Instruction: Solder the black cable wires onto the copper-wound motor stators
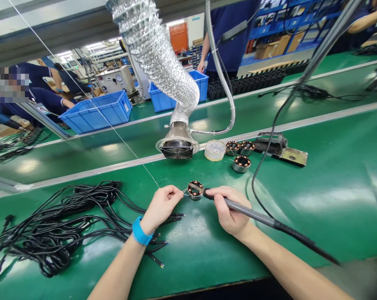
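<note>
A wound metal ring is set on the green bench, between the two hands, seemingly so that it can be reached from both sides; by the left hand, thumb and forefinger pressed together, a thin strand is pinched at the ring's left edge, perhaps to keep it steady; a fine line is drawn down from above to the same hand, though whether it is pinched too cannot be told. By the right hand a grey soldering iron is gripped like a pen, fingers closed near its front, which would allow fine aim; its tip is held over the ring, while its cord end is trailed out over the forearm. A fume hood is hung just beyond, presumably so that smoke can be drawn off; three similar rings are grouped beside a round white tub, within reach; black cables are heaped at the left.
</note>
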`<state>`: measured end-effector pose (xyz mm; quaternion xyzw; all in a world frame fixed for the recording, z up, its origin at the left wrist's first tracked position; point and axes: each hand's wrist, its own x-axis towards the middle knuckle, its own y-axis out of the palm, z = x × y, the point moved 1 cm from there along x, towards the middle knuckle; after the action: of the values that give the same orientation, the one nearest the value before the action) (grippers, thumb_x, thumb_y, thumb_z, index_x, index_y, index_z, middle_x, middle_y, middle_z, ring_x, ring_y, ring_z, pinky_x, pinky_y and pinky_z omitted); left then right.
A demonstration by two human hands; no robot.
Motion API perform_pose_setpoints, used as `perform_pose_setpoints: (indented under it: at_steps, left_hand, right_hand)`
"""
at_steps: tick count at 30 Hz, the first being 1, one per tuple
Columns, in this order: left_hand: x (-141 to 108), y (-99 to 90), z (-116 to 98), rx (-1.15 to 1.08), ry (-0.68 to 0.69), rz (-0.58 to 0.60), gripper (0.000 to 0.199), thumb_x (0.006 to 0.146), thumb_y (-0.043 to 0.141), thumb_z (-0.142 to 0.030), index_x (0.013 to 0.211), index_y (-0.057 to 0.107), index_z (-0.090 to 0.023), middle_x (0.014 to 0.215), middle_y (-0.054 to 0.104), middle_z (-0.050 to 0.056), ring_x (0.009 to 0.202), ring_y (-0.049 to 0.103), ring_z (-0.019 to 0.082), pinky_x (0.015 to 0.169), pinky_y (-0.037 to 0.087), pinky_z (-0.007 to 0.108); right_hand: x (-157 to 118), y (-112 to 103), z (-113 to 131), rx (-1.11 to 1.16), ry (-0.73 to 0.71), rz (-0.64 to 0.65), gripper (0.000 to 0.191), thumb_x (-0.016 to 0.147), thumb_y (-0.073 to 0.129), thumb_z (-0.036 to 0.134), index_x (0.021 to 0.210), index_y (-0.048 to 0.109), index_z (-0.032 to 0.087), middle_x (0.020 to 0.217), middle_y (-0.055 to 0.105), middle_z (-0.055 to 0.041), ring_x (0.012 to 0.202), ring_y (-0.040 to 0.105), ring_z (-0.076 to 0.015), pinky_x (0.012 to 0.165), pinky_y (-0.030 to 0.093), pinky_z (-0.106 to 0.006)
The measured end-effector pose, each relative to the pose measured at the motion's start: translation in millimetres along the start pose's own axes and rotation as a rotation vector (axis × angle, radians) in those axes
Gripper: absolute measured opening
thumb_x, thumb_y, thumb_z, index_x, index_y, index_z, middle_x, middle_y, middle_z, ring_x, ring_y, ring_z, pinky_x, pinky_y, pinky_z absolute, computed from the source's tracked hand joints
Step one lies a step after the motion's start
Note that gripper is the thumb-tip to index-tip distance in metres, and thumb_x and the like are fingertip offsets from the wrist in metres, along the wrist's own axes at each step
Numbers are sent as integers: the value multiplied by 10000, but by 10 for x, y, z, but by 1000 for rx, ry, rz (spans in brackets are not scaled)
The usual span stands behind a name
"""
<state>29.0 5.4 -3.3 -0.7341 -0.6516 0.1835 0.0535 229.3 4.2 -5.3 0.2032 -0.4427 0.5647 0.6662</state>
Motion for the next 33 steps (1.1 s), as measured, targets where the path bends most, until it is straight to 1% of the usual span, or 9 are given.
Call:
perform_pose_setpoints:
  at_steps: [3, 7, 18, 23, 29, 33]
  left_hand:
    - [-9, 12, 4, 10, 8, 0, 360, 838, 607, -496, 774, 601, -142, 600, 412, -53, 531, 296, 82, 494, 231, 219]
    - [-17, 25, -3, -13, 12, 13, 370, 826, 614, -510, 766, 598, -145, 611, 435, -50, 527, 316, 82, 499, 247, 222]
    - [-29, 49, -23, -81, 4, 25, 372, 813, 634, -509, 755, 605, -143, 588, 435, -56, 502, 306, 73, 487, 244, 220]
    - [-29, 50, -34, -78, 9, 29, 365, 821, 628, -501, 767, 606, -141, 595, 440, -53, 509, 310, 75, 489, 250, 220]
    - [-27, 50, -34, -69, 9, 25, 363, 814, 632, -504, 745, 597, -149, 562, 414, -62, 497, 300, 77, 485, 242, 225]
    - [-29, 50, -25, -69, 8, 31, 363, 812, 633, -506, 752, 602, -149, 565, 414, -62, 499, 300, 78, 485, 241, 225]
  right_hand:
    - [-1, -38, 64, 49, -51, 4, 199, 853, 504, 90, 841, 660, 214, 655, 693, 15, 526, 615, -134, 550, 494, -291]
    - [14, -15, 110, 100, -98, 56, 217, 824, 483, 84, 817, 663, 204, 598, 677, 9, 458, 575, -131, 481, 459, -287]
    - [-10, 23, 106, 116, -112, 85, 215, 821, 494, 79, 839, 670, 201, 623, 698, 11, 475, 613, -127, 495, 465, -274]
    - [-17, 24, 103, 105, -96, 87, 207, 828, 495, 88, 841, 670, 199, 616, 688, 7, 470, 593, -130, 500, 469, -285]
    - [-19, 2, 104, 66, -20, 25, 212, 846, 493, 108, 805, 671, 215, 618, 694, 10, 490, 618, -141, 514, 497, -292]
    - [-9, -15, 103, 31, -4, -5, 210, 844, 497, 118, 786, 674, 215, 636, 710, 7, 496, 632, -145, 513, 509, -294]
